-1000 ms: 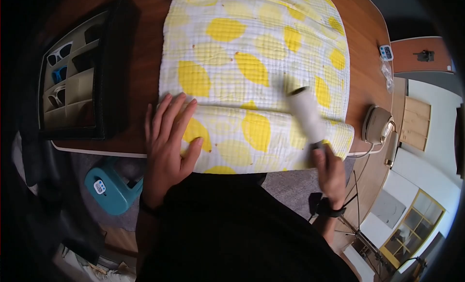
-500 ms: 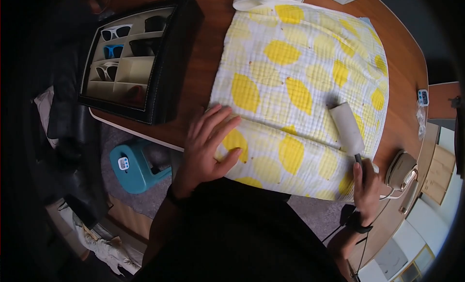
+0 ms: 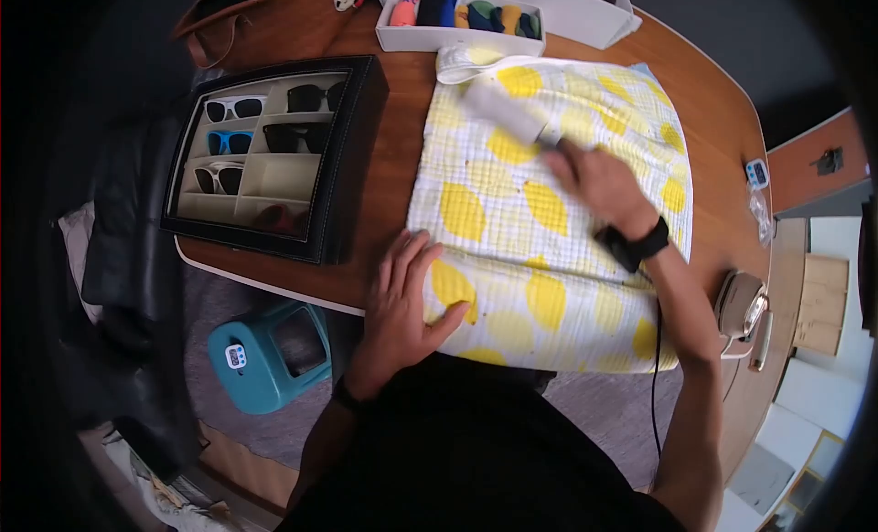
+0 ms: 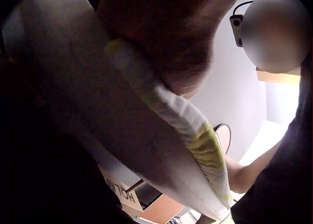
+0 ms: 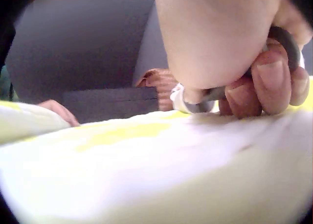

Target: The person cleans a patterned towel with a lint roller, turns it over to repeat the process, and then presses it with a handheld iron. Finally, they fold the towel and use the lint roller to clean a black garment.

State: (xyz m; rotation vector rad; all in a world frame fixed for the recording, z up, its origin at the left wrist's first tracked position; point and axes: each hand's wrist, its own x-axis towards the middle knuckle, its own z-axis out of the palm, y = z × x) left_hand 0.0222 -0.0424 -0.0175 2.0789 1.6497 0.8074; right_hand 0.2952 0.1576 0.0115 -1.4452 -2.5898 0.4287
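A white cloth (image 3: 572,244) with a yellow lemon print lies over the table, its front part folded into a second layer. My right hand (image 3: 599,186) grips the dark handle of a lint roller (image 3: 503,111), whose blurred white cylinder is over the cloth's far left part. In the right wrist view, curled fingers (image 5: 271,84) wrap the handle close above the fabric. My left hand (image 3: 402,299) rests on the cloth's front left edge, fingers extended and thumb spread. From below, the left wrist view shows the cloth's edge (image 4: 178,114) along the table rim.
A black case (image 3: 352,166) of sunglasses stands left of the cloth. Behind it are a white box (image 3: 457,40) of rolled socks and a brown bag (image 3: 215,20). A beige iron-like appliance (image 3: 739,303) sits at the right edge; a teal stool (image 3: 251,386) stands below.
The right hand has carried the lint roller from the cloth's right side to its far left part. The left hand stays on the front left edge. The head view has shifted, showing the sock box.
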